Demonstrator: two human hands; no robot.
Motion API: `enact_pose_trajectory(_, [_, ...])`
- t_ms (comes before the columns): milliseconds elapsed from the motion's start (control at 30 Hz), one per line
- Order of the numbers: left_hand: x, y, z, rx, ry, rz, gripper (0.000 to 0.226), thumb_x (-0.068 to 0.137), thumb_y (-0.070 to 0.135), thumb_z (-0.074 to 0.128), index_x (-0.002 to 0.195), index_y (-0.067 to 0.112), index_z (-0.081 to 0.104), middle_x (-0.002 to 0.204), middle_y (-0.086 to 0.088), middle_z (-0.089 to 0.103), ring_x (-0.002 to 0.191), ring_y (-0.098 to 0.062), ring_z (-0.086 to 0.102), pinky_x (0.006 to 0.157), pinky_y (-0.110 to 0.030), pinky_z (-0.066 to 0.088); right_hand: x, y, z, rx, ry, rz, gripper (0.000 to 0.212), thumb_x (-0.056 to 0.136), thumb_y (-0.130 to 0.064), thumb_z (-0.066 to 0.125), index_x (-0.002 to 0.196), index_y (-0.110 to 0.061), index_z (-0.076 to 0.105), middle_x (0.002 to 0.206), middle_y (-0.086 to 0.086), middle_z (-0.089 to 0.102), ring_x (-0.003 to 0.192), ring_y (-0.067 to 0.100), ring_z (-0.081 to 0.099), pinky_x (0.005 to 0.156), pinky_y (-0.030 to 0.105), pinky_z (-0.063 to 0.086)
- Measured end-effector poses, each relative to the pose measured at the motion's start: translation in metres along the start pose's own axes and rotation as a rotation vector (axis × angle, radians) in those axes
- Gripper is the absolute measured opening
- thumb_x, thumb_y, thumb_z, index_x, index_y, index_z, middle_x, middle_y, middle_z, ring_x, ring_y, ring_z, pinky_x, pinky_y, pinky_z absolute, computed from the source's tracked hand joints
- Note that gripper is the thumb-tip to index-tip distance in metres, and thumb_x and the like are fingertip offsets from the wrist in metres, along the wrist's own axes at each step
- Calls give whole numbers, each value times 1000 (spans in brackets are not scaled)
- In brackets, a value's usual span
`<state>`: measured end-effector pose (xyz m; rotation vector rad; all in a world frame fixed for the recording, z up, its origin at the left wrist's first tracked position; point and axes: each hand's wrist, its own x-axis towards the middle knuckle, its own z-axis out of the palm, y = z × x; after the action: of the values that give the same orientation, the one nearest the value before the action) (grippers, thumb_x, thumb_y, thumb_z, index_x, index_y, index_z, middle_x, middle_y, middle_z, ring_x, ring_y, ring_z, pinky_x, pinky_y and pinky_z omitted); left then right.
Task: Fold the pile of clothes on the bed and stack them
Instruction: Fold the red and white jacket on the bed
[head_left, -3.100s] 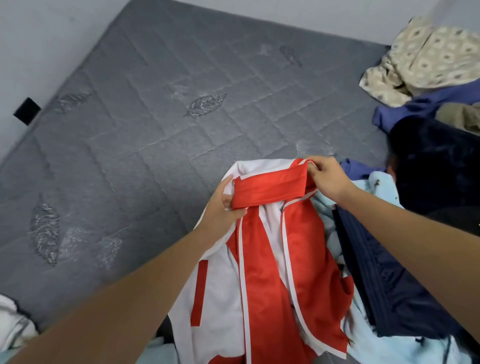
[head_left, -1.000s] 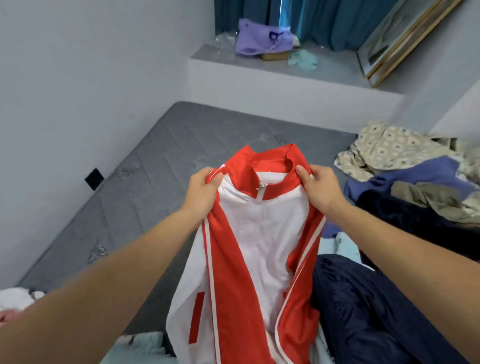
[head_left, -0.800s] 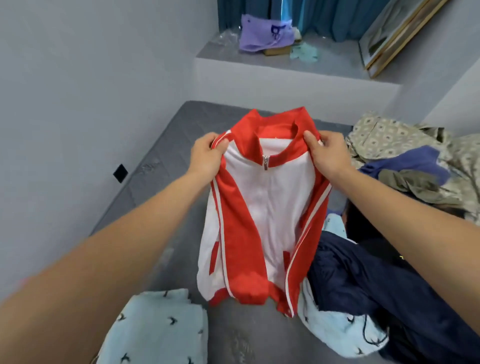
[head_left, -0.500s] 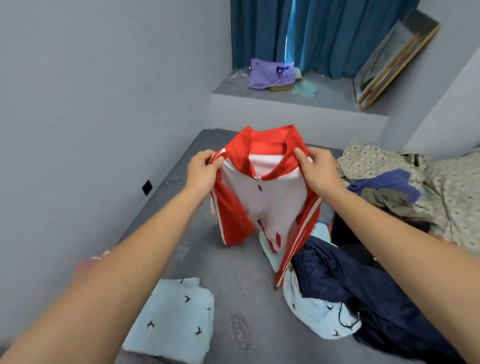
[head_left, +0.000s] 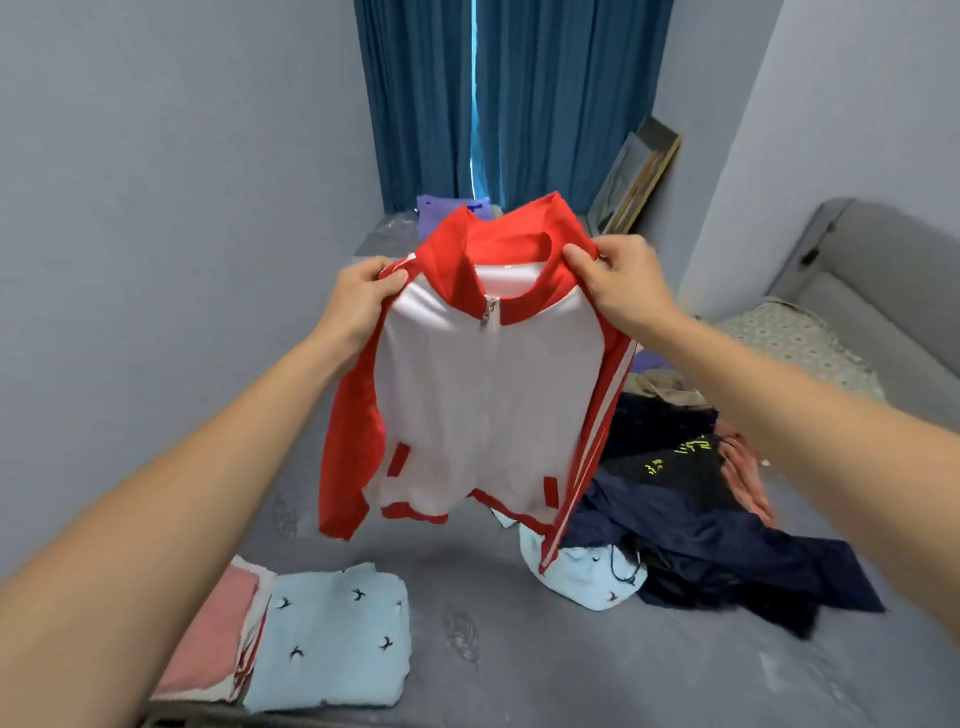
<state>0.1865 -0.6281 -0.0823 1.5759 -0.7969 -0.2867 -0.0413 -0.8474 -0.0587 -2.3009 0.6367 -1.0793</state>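
Grey mattress (head_left: 519, 649) below: left hand (head_left: 358, 301) and right hand (head_left: 623, 291) each pinch a shoulder of the red-white zip jacket (head_left: 488, 395), hanging vertical, clear of unfolded pile (head_left: 701, 519) at right.

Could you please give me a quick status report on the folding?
Left hand and right hand grip red-and-white jacket at the shoulders, held up above the mattress. Unfolded. Nothing in the way.
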Motion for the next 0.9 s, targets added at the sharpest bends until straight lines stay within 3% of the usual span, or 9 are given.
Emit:
enact_pose_trajectory(133, [-37,13,22,-87,-87,28,8,98,11,67,94,4,66,86,-12,56,76,-16,48,66,-32,34,-40,-8,-45,-81,53,81,57,98,-48,61,63,-4,48,52,-7,35,52,8,32,50,25,26])
enact_pose_trajectory(233, [-69,12,47,-105,-141,3,13,96,12,70,85,6,65,80,-11,53,67,-11,43,59,-30,31,-78,2,-70,-89,41,125,57,98,-44,63,55,-13,42,47,-13,34,49,4,32,47,25,25])
enact_pose_trajectory(300, [-87,6,66,-92,-177,-6,15,96,13,71,83,6,65,76,-9,53,64,-9,42,57,-27,32,-98,15,-84,-101,25,140,56,99,-41,64,58,-6,47,53,-11,33,52,4,29,49,29,22])
enact_pose_trajectory(467, [-95,-33,120,-70,-258,-56,25,95,22,75,74,14,65,63,5,56,57,-5,46,51,-20,36,-120,79,-94,-106,-10,206,51,101,-37,65,65,-1,57,60,16,55,60,10,41,60,43,39])
enact_pose_trajectory(533, [-86,-56,147,-63,-276,-81,30,95,29,76,71,14,65,62,5,57,57,-5,47,50,-19,38,-121,117,-89,-97,-38,249,53,101,-38,64,68,3,57,67,25,58,61,16,43,64,50,43])
enact_pose_trajectory(633, [-62,-100,197,-20,-281,-126,36,94,39,76,68,18,65,61,9,58,57,-4,47,51,-17,39,-115,188,-74,-63,-59,305,53,102,-40,63,68,1,56,65,19,58,59,19,46,65,51,44])
enact_pose_trajectory(767, [-12,-184,277,87,-266,-187,41,96,42,74,67,15,62,60,10,56,58,-4,47,54,-19,39,-94,313,-34,-38,-152,392,55,102,-43,63,68,0,56,66,18,60,68,37,57,65,50,45])
enact_pose_trajectory(900, [53,-295,360,222,-246,-191,45,99,39,71,68,8,59,60,9,49,57,-6,41,56,-28,34,-68,455,28,-62,-237,434,55,103,-44,62,67,-3,53,63,12,57,64,30,54,61,41,36])
